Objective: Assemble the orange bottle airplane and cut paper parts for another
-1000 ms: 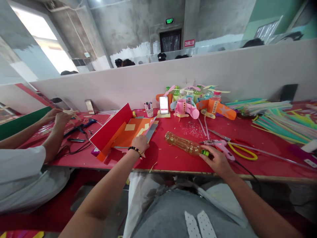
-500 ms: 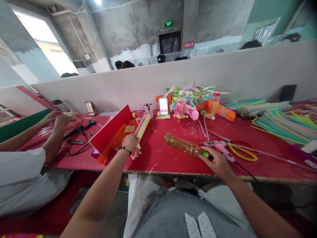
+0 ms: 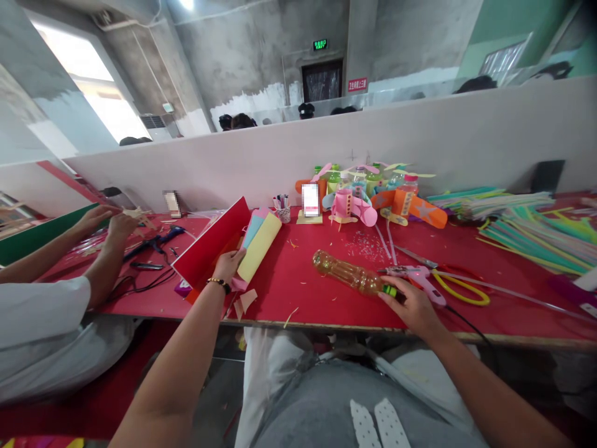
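My left hand (image 3: 228, 266) is closed on the left edge of several sheets of coloured paper, with a yellow sheet (image 3: 260, 246) and a blue sheet (image 3: 254, 228) showing. Beside it leans a red board (image 3: 215, 246), and tan paper scraps (image 3: 245, 303) lie near the table edge. A clear amber plastic bottle (image 3: 347, 274) lies on its side on the red table (image 3: 298, 274). The fingers of my right hand (image 3: 413, 305) grip this bottle at its green cap. Just behind that hand rests a pink glue gun (image 3: 417, 274).
Yellow-handled scissors (image 3: 461, 289) lie right of the glue gun. Decorated bottle planes (image 3: 405, 205), a phone (image 3: 310, 199) and a pen cup (image 3: 282, 211) stand along the partition. Coloured strips (image 3: 536, 230) pile up at right. A co-worker's hands (image 3: 109, 224) work at left.
My left hand has moved left with the paper, which now fans open and shows blue and yellow. The bottle and my right hand stay nearly in place.
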### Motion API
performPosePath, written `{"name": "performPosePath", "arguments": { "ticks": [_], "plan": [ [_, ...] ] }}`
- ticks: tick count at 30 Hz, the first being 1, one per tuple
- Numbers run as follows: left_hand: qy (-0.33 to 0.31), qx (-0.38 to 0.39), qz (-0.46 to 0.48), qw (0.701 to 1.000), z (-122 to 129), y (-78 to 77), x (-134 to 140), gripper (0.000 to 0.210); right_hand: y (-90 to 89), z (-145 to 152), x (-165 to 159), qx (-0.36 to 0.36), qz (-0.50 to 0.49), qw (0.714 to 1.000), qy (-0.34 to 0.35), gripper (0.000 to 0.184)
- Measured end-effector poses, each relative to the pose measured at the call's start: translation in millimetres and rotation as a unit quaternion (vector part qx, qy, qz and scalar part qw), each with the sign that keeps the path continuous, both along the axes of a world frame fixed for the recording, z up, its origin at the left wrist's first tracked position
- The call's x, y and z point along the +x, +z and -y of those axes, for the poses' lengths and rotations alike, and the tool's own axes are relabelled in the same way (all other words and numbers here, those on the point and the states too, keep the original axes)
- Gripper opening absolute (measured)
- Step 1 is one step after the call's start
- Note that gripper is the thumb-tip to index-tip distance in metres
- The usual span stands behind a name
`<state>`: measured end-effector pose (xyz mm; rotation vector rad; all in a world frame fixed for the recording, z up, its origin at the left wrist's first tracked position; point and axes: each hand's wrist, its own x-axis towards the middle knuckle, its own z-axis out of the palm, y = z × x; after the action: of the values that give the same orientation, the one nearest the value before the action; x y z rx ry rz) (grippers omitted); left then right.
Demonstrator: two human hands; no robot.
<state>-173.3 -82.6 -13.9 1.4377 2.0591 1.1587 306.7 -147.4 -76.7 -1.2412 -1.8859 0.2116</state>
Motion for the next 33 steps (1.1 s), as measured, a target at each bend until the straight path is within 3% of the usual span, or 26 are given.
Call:
{"name": "performPosePath", "arguments": {
  "ticks": [6, 15, 19, 23, 28, 33],
  "plan": [
    [0.007, 0.024, -0.091, 0.996, 0.3, 20.9, -0.8, 0.033, -3.4, -1.1, 1.3, -0.007, -0.003, 1.0, -0.001, 0.035],
    [-0.042, 0.106, -0.227, 0.967, -6.4, 79.6, 26.5, 0.018, -4.3, -1.9, 1.2, -0.005, -0.001, 1.0, 0.004, 0.035],
    [0.028, 0.166, -0.254, 0.952, -3.8, 107.3, 29.5, 0.021, -3.7, -1.9, 1.2, 0.0, 0.0, 1.0, 0.003, 0.035],
    [0.132, 0.221, -0.296, 0.92, -0.7, 125.1, 10.7, 0.024, -3.1, -0.9, 0.8, -0.002, -0.002, 1.0, 0.004, 0.035],
    [0.212, 0.204, -0.298, 0.908, 2.2, 120.0, -23.7, 0.026, -2.8, -0.8, -0.4, -0.004, -0.008, 1.0, 0.003, 0.034],
    [0.214, 0.123, -0.279, 0.928, 9.7, 87.8, -41.0, 0.022, -4.5, -1.6, 0.7, -0.006, -0.004, 1.0, 0.0, 0.034]
  ]
}}
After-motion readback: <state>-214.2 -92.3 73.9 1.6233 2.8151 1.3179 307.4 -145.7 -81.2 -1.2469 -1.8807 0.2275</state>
